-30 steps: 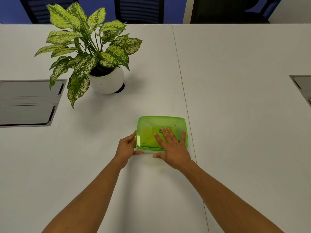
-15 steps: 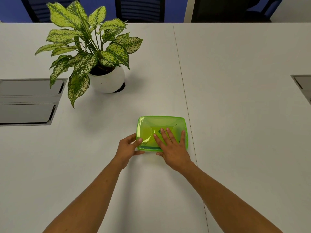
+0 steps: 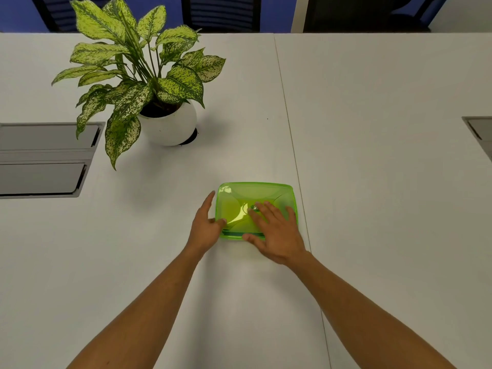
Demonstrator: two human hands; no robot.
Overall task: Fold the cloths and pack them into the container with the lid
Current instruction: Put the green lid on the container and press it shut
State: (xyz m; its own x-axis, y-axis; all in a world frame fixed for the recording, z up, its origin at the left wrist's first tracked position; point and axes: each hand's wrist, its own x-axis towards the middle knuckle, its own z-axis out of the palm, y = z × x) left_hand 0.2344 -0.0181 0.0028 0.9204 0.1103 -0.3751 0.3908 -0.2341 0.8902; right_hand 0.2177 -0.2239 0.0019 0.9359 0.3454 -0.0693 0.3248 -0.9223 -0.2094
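Note:
A translucent green container [image 3: 255, 191] with its lid on sits on the white table [image 3: 386, 182], just left of the seam between two tabletops. My right hand [image 3: 277, 233] lies flat on the lid's near right part, fingers spread, thumb at the front edge. My left hand [image 3: 205, 227] is at the container's left side, fingers stretched out along it and thumb touching the near left corner. A dark strip shows through the front wall. No loose cloth is visible.
A potted plant [image 3: 143, 75] in a round white pot [image 3: 170, 129] stands behind and left of the container. Grey cable hatches are set into the table at the far left [image 3: 45, 158] and far right [image 3: 479, 129]. Dark chairs [image 3: 221, 12] stand beyond the far edge.
My left hand's fingers have uncurled from the container's corner and now stretch out along its left side. My right hand stays flat on the lid. The container has not moved.

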